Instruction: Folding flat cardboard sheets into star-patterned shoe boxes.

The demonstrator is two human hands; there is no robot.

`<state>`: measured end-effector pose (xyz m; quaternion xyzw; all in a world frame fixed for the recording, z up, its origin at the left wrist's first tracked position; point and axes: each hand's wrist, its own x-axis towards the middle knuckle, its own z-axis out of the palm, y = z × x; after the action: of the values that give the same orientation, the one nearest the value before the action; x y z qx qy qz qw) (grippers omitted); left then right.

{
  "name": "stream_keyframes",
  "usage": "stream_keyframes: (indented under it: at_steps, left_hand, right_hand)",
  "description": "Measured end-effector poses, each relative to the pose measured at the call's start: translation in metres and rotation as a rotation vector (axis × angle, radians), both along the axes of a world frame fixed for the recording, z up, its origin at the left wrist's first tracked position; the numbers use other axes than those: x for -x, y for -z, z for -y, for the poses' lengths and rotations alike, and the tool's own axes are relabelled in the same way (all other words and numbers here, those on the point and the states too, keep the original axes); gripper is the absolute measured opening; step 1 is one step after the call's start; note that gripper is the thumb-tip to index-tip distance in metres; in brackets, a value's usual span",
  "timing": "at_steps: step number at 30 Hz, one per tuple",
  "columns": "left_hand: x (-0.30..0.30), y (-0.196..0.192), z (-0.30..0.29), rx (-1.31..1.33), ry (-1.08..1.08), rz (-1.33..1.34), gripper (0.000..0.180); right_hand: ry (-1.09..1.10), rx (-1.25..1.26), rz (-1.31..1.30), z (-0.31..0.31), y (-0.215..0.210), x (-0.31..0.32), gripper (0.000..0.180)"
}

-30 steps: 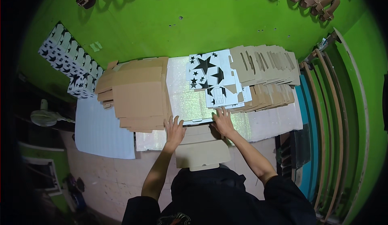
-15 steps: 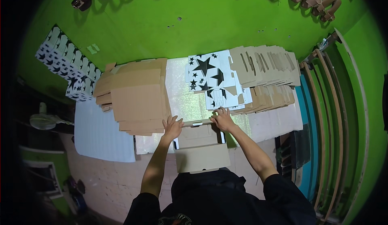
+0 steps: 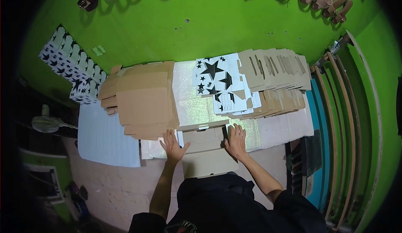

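Note:
A partly folded brown cardboard box (image 3: 203,139) stands at the table's front edge, its walls raised and its lid panel (image 3: 210,163) hanging toward my body. My left hand (image 3: 172,146) lies along the box's left side, fingers stretched and apart, thumb reaching over the wall. Against the right side rests my right hand (image 3: 237,141), its fingers pointing away from me and its thumb at the wall's inner edge. White slot tabs show in the box's far wall. Both hands touch the box without closing round it.
Flat brown cardboard blanks (image 3: 144,94) are piled at left. At right lie star-printed white blanks (image 3: 217,76) beside stacked brown ones (image 3: 274,69). Finished star-patterned boxes (image 3: 71,59) stand at far left near a fan (image 3: 45,123). A wooden rack (image 3: 343,128) stands at right.
Both hands have come from the box's far corners back toward me, down to its left and right sides. Their fingers have straightened.

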<state>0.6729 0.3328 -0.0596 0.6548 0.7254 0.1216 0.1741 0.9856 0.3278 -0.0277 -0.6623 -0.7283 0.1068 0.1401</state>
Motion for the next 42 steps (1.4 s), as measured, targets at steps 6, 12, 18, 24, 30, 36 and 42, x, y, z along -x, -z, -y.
stream_keyframes:
  at_steps: [6,12,18,24,30,36,42]
  left_hand:
    - [0.005,-0.011,0.023,-0.09,-0.017,0.083,0.097]
    - [0.017,-0.009,0.031,-0.062,0.037,-0.037,0.067]
    - [0.014,0.0,0.022,0.006,0.01,0.013,0.056]
    - [-0.041,-0.028,0.003,-0.254,0.244,0.011,0.062]
    - [-0.058,-0.011,-0.016,-0.089,0.35,-0.072,0.075]
    - [-0.022,0.016,-0.023,-0.215,0.33,-0.138,0.073]
    - [-0.015,0.027,-0.028,-0.176,0.331,0.1,0.075]
  right_hand:
    - [0.038,-0.06,-0.058,0.002,-0.007,-0.016,0.065]
    - [0.012,-0.003,-0.019,0.007,0.014,-0.033,0.054]
    - [-0.007,0.027,-0.093,-0.001,0.029,-0.027,0.051]
    - [-0.236,-0.006,0.038,-0.018,0.001,0.019,0.057]
    - [-0.294,-0.012,0.117,-0.035,0.02,0.033,0.071]
    - [-0.291,0.057,0.034,-0.048,0.03,0.004,0.069]
    - [-0.297,0.112,-0.056,-0.051,0.031,0.001,0.074]
